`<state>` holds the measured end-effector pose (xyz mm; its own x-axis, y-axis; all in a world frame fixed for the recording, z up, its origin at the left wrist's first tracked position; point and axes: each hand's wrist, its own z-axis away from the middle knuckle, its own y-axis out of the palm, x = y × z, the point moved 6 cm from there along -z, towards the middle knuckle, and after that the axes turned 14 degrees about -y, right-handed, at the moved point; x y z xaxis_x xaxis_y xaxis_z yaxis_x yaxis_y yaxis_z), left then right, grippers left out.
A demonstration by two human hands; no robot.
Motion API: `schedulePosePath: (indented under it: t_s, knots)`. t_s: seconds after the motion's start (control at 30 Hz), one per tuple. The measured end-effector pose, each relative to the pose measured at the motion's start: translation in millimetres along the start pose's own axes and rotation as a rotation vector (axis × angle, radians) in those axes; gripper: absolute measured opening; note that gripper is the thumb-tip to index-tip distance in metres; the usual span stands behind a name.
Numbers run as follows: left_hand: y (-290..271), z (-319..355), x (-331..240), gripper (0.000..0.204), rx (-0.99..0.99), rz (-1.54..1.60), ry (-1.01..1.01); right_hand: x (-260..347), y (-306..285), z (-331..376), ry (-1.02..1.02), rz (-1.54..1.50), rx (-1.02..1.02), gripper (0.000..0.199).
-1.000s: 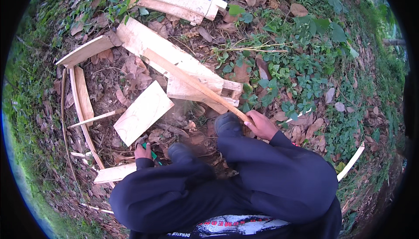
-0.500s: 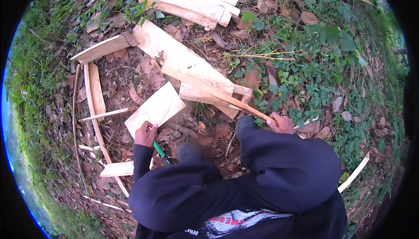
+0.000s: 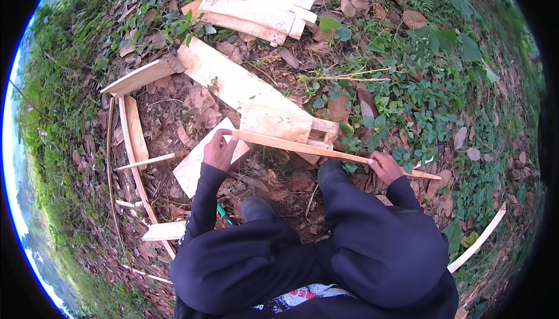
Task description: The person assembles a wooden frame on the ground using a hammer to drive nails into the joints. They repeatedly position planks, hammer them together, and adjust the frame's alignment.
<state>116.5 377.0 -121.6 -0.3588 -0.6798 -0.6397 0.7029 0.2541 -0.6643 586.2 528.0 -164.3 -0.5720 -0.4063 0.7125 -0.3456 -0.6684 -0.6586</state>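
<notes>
A long thin wooden strip (image 3: 303, 145) stretches across in front of my knees, held at two places. My left hand (image 3: 219, 151) is closed on its left end, over a pale flat board (image 3: 195, 167) on the ground. Further right, my right hand (image 3: 385, 167) pinches the same strip, and its pointed tip runs out past the fingers. Behind the strip, short wooden blocks (image 3: 276, 123) rest on the near end of a long wide plank (image 3: 224, 74). A green handle (image 3: 223, 214) shows beside my left sleeve; the rest of that item is hidden.
A stack of pale split boards (image 3: 256, 6) lies at the far side. On the left are a curved strip (image 3: 129, 138), an upright-edged board (image 3: 142, 78) and a small board (image 3: 163, 231). Another curved strip (image 3: 478, 242) lies at right. Dry leaves and green plants cover the ground.
My left hand has moved up from the pale board beside the green handle and taken hold of the strip's left end. The strip has turned flatter across, its tip now showing at right.
</notes>
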Motion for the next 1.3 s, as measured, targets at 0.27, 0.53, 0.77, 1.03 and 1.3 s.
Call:
schedulePosePath:
  t_s: [0.27, 0.53, 0.77, 1.03, 1.3]
  knots:
    - [23, -17, -7, 0.024, -0.053, 0.107, -0.008, 12, -26, 4, -0.010, 0.130, -0.192, 0.035]
    - [30, -27, 11, 0.026, -0.006, 0.202, -0.048, 48, -31, -21, -0.161, 0.254, -0.262, 0.030]
    - [33, -30, 9, 0.024, -0.036, 0.212, -0.022, 184, 31, -114, -0.683, 0.263, -0.351, 0.029]
    - [34, -27, 6, 0.022, -0.047, 0.249, -0.019, 230, 94, -188, -0.712, 0.260, -0.378, 0.018]
    - [6, -7, 71, 0.036, 0.050, 0.881, -0.363, 222, 94, -186, -0.772, 0.091, -0.393, 0.016]
